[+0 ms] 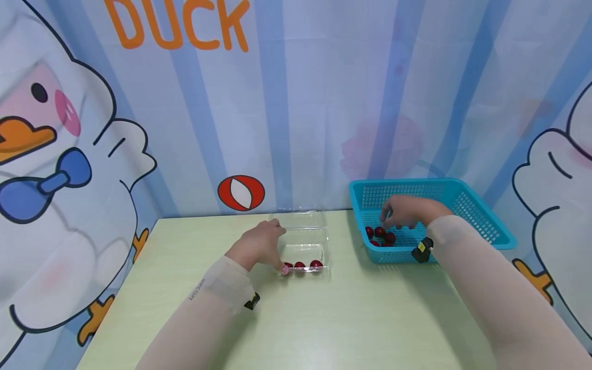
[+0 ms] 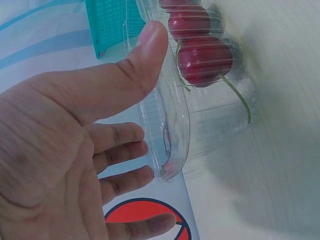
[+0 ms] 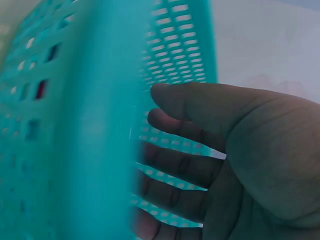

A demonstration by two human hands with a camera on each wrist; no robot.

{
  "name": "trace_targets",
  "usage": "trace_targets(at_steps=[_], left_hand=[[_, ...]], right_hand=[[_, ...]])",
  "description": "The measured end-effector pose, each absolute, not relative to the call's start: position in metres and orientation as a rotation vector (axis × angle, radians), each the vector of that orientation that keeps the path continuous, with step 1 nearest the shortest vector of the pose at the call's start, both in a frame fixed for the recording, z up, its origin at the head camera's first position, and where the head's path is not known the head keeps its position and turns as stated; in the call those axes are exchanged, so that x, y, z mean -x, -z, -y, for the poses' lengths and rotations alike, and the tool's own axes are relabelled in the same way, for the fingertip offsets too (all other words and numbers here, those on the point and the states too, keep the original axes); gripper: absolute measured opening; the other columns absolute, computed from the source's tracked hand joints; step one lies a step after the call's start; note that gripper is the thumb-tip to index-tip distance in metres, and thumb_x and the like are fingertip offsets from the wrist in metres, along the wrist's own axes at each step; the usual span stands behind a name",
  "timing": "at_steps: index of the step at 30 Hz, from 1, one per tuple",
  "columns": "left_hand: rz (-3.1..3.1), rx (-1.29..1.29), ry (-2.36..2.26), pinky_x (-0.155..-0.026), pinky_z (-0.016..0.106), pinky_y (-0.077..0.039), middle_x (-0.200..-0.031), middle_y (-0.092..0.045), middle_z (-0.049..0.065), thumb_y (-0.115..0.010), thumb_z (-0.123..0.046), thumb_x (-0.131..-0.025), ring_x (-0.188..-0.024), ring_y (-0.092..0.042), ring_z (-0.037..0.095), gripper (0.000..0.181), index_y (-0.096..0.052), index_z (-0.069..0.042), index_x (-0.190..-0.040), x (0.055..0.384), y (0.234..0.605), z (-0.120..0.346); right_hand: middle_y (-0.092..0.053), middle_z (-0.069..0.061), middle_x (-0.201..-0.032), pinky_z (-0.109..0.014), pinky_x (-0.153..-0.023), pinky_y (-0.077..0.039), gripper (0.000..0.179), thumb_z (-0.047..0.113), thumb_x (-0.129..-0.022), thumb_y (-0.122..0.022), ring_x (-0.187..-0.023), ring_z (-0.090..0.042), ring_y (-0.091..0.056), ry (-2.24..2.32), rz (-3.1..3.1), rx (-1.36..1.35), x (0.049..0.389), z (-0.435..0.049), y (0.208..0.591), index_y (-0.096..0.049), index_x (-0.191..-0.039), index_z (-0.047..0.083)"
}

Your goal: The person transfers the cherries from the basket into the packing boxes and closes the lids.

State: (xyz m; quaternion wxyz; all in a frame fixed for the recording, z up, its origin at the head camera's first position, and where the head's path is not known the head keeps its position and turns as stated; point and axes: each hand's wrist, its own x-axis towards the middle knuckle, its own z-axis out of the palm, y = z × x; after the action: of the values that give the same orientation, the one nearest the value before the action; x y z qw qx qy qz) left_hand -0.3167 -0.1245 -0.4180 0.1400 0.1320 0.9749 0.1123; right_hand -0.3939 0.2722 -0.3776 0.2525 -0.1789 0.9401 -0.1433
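A clear plastic clamshell box (image 1: 302, 238) lies unfolded on the table with several red cherries (image 1: 299, 265) in a row along its near side. In the left wrist view, one cherry (image 2: 205, 61) has a green stem. My left hand (image 1: 262, 244) is at the box's left side, thumb near the front corner and fingers loosely extended along the rim. To the right, my right hand (image 1: 407, 211) reaches into a turquoise basket (image 1: 481, 216), above several cherries (image 1: 380, 232). Its fingers are spread from the thumb in the right wrist view, with nothing seen between them; the basket's rim hides some fingertips.
The pale table (image 1: 324, 318) ends at the back against a blue-and-white striped curtain (image 1: 300, 113) with duck pictures. A gap of table separates the box from the basket. Small black cameras (image 1: 252, 301) are strapped to both wrists.
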Motion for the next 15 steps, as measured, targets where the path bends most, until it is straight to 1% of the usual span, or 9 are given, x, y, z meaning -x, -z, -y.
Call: trace_targets(at_steps=[1,3,7,10,15], left_hand=[[-2.817,-0.382,-0.324,-0.125,0.060,-0.054,-0.168,-0.055,0.012,-0.107,-0.032,-0.079,-0.153,-0.052,0.034,0.104,-0.057,-0.012,-0.168,0.317,0.418,0.125],[-2.818,-0.385,-0.322,-0.125,0.060,-0.054,-0.168,-0.055,0.012,-0.107,-0.033,-0.078,-0.153,-0.052,0.034,0.105,-0.057,-0.012,-0.168,0.317,0.419,0.125],[-2.820,-0.386,-0.320,-0.125,0.059,-0.055,-0.168,-0.055,0.012,-0.107,-0.033,-0.078,-0.152,-0.052,0.034,0.105,-0.057,-0.012,-0.168,0.317,0.419,0.125],[-2.819,-0.381,-0.321,-0.124,0.060,-0.055,-0.169,-0.055,0.012,-0.107,-0.033,-0.078,-0.153,-0.052,0.034,0.105,-0.057,-0.013,-0.168,0.317,0.419,0.125],[-2.821,-0.386,-0.313,-0.124,0.060,-0.055,-0.168,-0.055,0.012,-0.107,-0.034,-0.078,-0.152,-0.052,0.034,0.105,-0.057,-0.013,-0.168,0.317,0.419,0.125]], right_hand=[[-0.077,-0.017,-0.125,-0.037,-0.069,-0.059,0.034,0.025,-0.112,-0.069,-0.100,-0.030,-0.071,0.395,-2.549,0.472,0.393,-0.274,0.380,-0.076,-0.139,0.005],[-0.076,-0.017,-0.129,-0.041,-0.071,-0.062,0.033,0.023,-0.112,-0.069,-0.106,-0.033,-0.074,0.405,-2.534,0.445,0.392,-0.276,0.384,-0.077,-0.139,0.005],[-0.076,-0.017,-0.135,-0.048,-0.083,-0.069,0.033,0.023,-0.112,-0.070,-0.116,-0.035,-0.077,0.402,-2.509,0.400,0.391,-0.279,0.391,-0.076,-0.140,0.007],[-0.078,-0.015,-0.133,-0.050,-0.090,-0.071,0.033,0.024,-0.111,-0.072,-0.117,-0.034,-0.078,0.408,-2.491,0.365,0.392,-0.279,0.397,-0.076,-0.140,0.008],[-0.080,-0.012,-0.128,-0.048,-0.088,-0.072,0.031,0.019,-0.109,-0.074,-0.112,-0.031,-0.079,0.429,-2.462,0.345,0.395,-0.280,0.407,-0.077,-0.138,0.008]])
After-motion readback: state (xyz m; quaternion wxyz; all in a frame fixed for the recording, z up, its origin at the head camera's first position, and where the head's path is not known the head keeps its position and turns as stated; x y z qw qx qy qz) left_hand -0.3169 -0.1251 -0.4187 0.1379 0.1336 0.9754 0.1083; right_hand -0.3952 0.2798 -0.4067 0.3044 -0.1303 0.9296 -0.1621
